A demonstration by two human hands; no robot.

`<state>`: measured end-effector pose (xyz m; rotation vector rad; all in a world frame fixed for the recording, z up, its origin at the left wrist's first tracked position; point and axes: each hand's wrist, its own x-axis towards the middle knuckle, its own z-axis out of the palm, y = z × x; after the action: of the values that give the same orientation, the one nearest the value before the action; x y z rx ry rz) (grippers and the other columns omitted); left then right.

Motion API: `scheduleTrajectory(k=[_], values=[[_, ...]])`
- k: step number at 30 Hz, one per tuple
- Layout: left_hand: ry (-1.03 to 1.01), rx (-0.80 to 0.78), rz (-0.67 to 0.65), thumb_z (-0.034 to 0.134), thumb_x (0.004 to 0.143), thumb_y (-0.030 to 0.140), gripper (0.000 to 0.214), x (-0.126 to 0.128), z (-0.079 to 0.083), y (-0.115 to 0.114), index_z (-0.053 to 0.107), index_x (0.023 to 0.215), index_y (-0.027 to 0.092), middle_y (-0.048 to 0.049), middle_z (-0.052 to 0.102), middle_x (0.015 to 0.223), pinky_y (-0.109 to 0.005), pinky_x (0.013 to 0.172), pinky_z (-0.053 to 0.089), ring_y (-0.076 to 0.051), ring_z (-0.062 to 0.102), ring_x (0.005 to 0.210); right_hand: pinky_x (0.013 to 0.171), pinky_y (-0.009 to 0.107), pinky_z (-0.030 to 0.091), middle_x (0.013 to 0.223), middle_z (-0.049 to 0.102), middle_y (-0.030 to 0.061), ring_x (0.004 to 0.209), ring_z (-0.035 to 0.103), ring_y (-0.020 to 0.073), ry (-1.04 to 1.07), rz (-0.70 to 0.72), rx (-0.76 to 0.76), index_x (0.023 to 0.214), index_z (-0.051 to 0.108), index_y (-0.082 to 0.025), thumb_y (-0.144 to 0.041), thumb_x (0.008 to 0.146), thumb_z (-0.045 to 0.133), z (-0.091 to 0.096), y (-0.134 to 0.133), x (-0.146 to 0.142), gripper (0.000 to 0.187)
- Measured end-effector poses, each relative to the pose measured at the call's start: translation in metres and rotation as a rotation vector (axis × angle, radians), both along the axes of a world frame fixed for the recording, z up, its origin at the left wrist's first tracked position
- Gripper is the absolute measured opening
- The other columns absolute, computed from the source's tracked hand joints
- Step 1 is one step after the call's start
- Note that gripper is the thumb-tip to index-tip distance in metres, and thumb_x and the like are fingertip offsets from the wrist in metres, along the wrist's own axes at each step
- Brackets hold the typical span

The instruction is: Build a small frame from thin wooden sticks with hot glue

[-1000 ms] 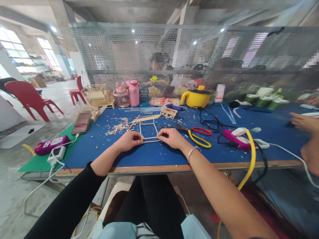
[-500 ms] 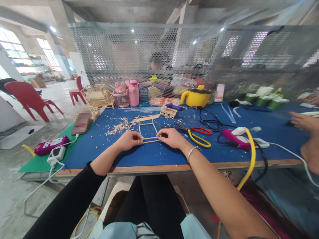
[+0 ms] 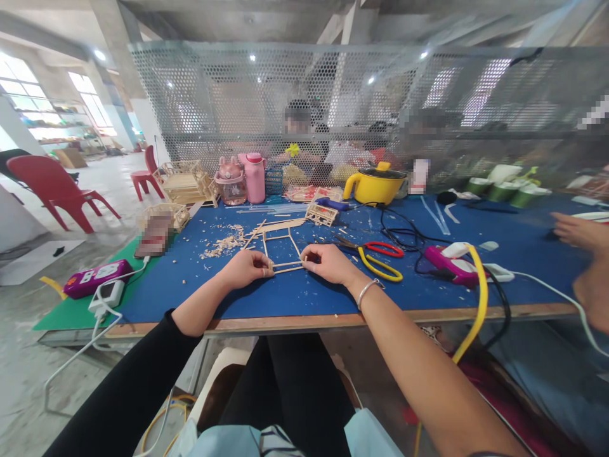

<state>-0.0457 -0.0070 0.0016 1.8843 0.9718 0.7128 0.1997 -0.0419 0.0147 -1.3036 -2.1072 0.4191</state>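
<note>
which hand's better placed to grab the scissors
Right, probably. The right hand pinches the near bar of the stick frame, and the scissors lie just to its right. The left hand holds the bar's other end, so it would have to cross the frame.

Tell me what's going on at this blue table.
A seated person pinches the near bar of a small stick frame, left hand at one end and right hand at the other. The frame lies flat on the blue table. Red-and-yellow scissors and a pink glue gun lie to the right, wood shavings to the left.
</note>
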Motion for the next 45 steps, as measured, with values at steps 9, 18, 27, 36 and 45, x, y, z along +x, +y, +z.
scheduleTrajectory(k=[9, 18, 27, 36, 45], values=[[-0.012, 0.011, -0.080, 0.072, 0.063, 0.029, 0.020, -0.001, 0.001, -0.001, 0.069, 0.076, 0.013, -0.0022, 0.069, 0.071, -0.026, 0.068, 0.048, -0.014, 0.061, 0.065, 0.063, 0.023, 0.040, 0.070, 0.063, 0.0003, 0.063, 0.054, 0.0116, -0.013, 0.022, 0.021, 0.078, 0.065, -0.017, -0.021, 0.076, 0.058, -0.001, 0.000, -0.001, 0.008], [-0.001, 0.038, -0.072, 0.073, 0.063, 0.029, 0.020, -0.001, 0.004, -0.003, 0.070, 0.077, 0.015, -0.0028, 0.070, 0.074, -0.028, 0.071, 0.049, -0.015, 0.062, 0.069, 0.065, 0.024, 0.040, 0.074, 0.066, 0.0015, 0.067, 0.055, 0.0125, -0.022, 0.011, 0.024, 0.078, 0.066, -0.017, -0.020, 0.076, 0.058, 0.000, 0.003, -0.001, 0.009], [-0.090, -0.132, 0.020, 0.074, 0.063, 0.035, 0.029, -0.004, 0.007, -0.001, 0.071, 0.083, 0.014, -0.0006, 0.063, 0.066, -0.021, 0.050, 0.038, -0.007, 0.047, 0.052, 0.062, 0.025, 0.041, 0.069, 0.062, 0.0005, 0.062, 0.052, 0.0117, 0.140, 0.019, -0.070, 0.081, 0.066, -0.016, -0.028, 0.076, 0.059, 0.000, 0.003, -0.001, 0.015], [-0.275, -0.247, 0.068, 0.079, 0.060, 0.036, 0.032, -0.004, 0.010, -0.001, 0.071, 0.080, 0.013, 0.0003, 0.059, 0.066, -0.016, 0.042, 0.030, -0.003, 0.039, 0.048, 0.055, 0.024, 0.041, 0.072, 0.061, 0.0020, 0.059, 0.049, 0.0106, 0.430, -0.050, -0.203, 0.080, 0.065, -0.015, -0.042, 0.070, 0.066, 0.005, 0.001, -0.004, 0.029], [-0.616, -0.689, 0.238, 0.074, 0.071, 0.022, 0.020, 0.004, 0.025, -0.031, 0.064, 0.087, 0.016, -0.0058, 0.067, 0.091, -0.022, 0.064, 0.057, -0.014, 0.067, 0.077, 0.051, 0.024, 0.035, 0.064, 0.055, -0.0027, 0.049, 0.043, 0.0070, 0.616, -0.023, -0.311, 0.074, 0.063, -0.015, -0.041, 0.068, 0.070, 0.012, -0.009, -0.016, 0.028]])
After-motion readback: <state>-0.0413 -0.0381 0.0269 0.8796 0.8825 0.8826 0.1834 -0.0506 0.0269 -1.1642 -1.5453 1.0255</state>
